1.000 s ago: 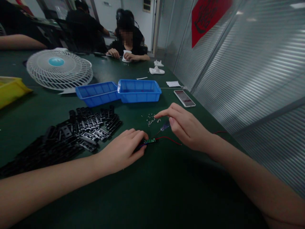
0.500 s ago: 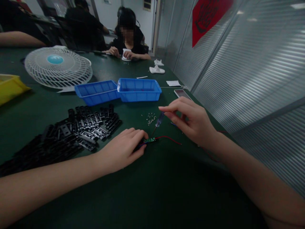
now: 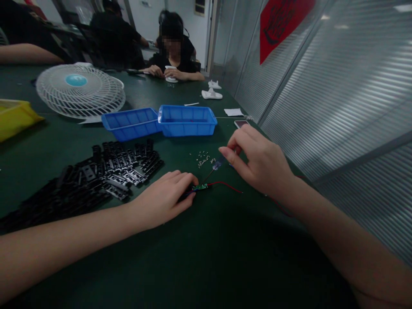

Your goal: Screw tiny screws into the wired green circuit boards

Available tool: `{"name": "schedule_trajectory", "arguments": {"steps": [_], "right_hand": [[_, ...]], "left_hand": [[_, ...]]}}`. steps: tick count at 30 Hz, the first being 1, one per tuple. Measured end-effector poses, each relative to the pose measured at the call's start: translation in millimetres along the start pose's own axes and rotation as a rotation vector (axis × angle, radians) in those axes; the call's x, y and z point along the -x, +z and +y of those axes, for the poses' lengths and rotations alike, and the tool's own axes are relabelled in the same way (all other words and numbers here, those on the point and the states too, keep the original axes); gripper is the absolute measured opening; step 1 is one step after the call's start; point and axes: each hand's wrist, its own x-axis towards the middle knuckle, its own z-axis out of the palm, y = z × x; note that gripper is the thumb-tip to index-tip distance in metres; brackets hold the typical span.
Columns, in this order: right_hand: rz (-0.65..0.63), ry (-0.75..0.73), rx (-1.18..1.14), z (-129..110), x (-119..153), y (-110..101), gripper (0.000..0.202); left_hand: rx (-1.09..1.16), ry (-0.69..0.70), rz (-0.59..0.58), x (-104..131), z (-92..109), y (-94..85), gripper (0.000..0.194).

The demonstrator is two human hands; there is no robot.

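Observation:
Between the thumb and fingers of my left hand (image 3: 170, 195) is a small green circuit board (image 3: 201, 187) in a dark holder, held against the table. A red wire (image 3: 223, 183) curves out from its right end. My right hand (image 3: 257, 161) pinches the handle of a screwdriver (image 3: 216, 165) with a clear bluish grip. Its shaft slants down to the left, and the tip is at or close to the board; contact cannot be made out. Small loose screws (image 3: 203, 159) lie just beyond the board. A heap of black plastic parts (image 3: 119, 171) lies left of my left hand.
Two blue bins (image 3: 187, 128) stand past the screws. Farther left are a white fan grille (image 3: 96, 101) and a yellow bin (image 3: 19, 120). A phone (image 3: 241, 124) lies behind my right hand. Across the table, a person (image 3: 174, 60) handles a white part.
My right hand has turned and lowered slightly, so the screwdriver leans farther over to the right. My left hand still holds the board in nearly the same place.

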Motion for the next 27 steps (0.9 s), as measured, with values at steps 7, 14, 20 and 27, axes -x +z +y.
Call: {"name": "schedule_trajectory", "arguments": {"steps": [7,14,20,27], "right_hand": [[-0.116,0.089,0.055,-1.4,3.4,15.0,0.044],[-0.145,-0.011,-0.21,-5.6,5.1,6.4,0.035],[-0.139,-0.086,-0.244,-13.7,8.5,10.0,0.036],[-0.066,-0.105,-0.216,-11.1,8.4,7.0,0.02]], "left_hand": [[-0.001,0.005,0.002,-1.0,1.6,-1.2,0.016],[0.0,0.008,-0.004,0.4,4.7,-5.3,0.017],[0.009,0.017,0.013,0.7,3.7,-5.4,0.016],[-0.002,0.029,0.019,0.9,4.7,-6.8,0.016]]}}
